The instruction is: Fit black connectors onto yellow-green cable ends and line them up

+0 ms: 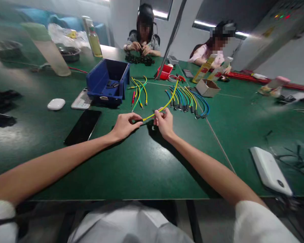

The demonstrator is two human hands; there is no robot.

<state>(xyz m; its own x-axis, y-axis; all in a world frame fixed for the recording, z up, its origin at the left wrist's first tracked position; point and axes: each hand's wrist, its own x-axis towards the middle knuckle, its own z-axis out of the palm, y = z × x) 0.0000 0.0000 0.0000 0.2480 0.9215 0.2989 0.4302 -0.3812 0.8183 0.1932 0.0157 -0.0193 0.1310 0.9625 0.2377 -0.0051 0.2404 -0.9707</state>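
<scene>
Each grip (126, 125) (164, 122) pinches yellow wire (171, 100) over green table (152, 179), pale wall (186, 40) beyond.

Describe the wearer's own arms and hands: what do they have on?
White sleeves, the left one crossed by a dark band, leave the forearms bare. The left hand and right hand are ungloved; no watch or bracelet shows.

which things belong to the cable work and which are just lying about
Likely job: yellow cable held in left hand and right hand; row of cables; blue bin

Likely just lying about: black phone; white case; white device at right
</scene>
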